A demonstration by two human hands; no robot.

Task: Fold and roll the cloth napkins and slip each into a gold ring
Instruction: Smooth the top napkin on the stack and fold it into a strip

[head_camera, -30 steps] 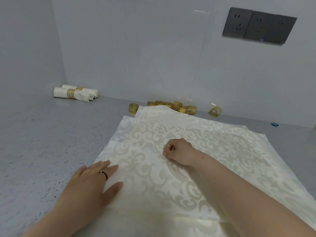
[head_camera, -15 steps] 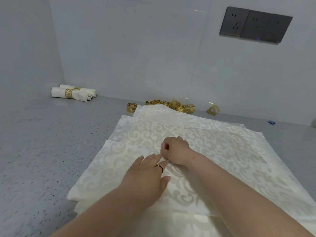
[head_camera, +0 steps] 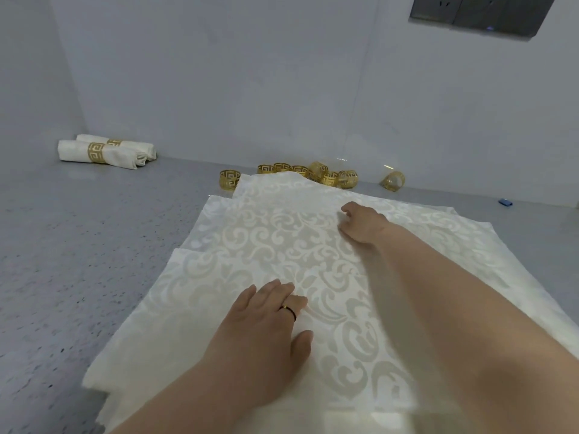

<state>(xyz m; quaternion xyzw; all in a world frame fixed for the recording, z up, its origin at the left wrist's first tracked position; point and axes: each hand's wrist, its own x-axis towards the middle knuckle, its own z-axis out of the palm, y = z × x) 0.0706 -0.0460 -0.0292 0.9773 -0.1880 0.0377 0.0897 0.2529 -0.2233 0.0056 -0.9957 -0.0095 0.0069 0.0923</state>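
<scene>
Progress: I count two rolled napkins [head_camera: 103, 151] already ringed, lying side by side far left by the wall.
Stack: unfolded napkins [head_camera: 282, 245] lie layered flat on the grey counter [head_camera: 78, 261] before me; I judge none of these folded yet.
Rings: loose gold rings [head_camera: 313, 175] cluster at the wall just behind the stack's far edge, one more [head_camera: 393, 181] apart to the right.
Left hand [head_camera: 266, 327]: flat, fingers straight, pressing the top napkin's near part.
Right hand [head_camera: 363, 223]: fingers curled on the cloth further back; whether they pinch it I cannot tell.
Remaining: most of the job.
</scene>
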